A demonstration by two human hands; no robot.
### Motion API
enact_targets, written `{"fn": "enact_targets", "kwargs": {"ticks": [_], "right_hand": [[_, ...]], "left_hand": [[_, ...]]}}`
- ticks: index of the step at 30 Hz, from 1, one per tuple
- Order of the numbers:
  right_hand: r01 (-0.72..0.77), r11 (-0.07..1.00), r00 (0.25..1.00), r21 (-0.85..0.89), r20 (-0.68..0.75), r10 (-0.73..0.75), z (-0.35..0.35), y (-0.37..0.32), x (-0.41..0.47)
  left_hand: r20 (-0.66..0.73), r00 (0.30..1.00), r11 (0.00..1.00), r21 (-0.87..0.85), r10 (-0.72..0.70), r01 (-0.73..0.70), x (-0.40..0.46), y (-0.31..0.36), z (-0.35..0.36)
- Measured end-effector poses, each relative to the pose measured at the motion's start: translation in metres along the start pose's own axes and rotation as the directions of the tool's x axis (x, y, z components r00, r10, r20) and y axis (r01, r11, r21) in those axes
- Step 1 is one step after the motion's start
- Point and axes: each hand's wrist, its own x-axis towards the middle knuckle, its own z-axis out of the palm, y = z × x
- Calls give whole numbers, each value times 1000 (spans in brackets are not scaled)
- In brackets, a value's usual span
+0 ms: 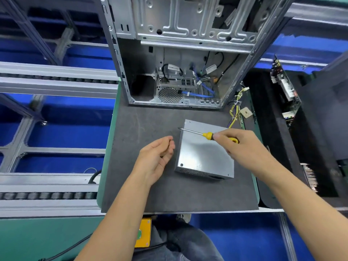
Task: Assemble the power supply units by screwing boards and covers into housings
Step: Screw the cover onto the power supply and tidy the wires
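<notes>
A closed, grey sheet-metal power supply box (204, 153) lies flat on the dark grey foam mat (143, 121) that covers the green-edged worktop (105, 166), right of the mat's middle, with its perforated side wall facing the person. The right hand (243, 146) hovers over the box's far right part, its grip wrapped round the yellow-and-black handle of a screwdriver (205, 134); the steel shaft runs out to the left, and its tip sits over the box's far left corner, though contact there cannot be judged. The left hand (158, 157) is just left of the box, palm turned up, fingers loosely curled toward the thumb; whether that grip holds anything small cannot be told. Beyond the box stands an open silver metal computer case (178, 53) with blue and black cables inside. A bundle of yellow and black wires (235, 108) trails off the box's far right side.
</notes>
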Motion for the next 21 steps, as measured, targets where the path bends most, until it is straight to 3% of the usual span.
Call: {"fn": "enact_targets", "kwargs": {"ticks": [14, 21], "right_hand": [[4, 1000, 996, -29, 85, -1, 9, 0, 12], [-5, 999, 994, -35, 110, 9, 6, -3, 21]], "left_hand": [[42, 998, 999, -14, 36, -36, 6, 8, 2], [82, 995, 996, 65, 58, -64, 16, 11, -3]]}}
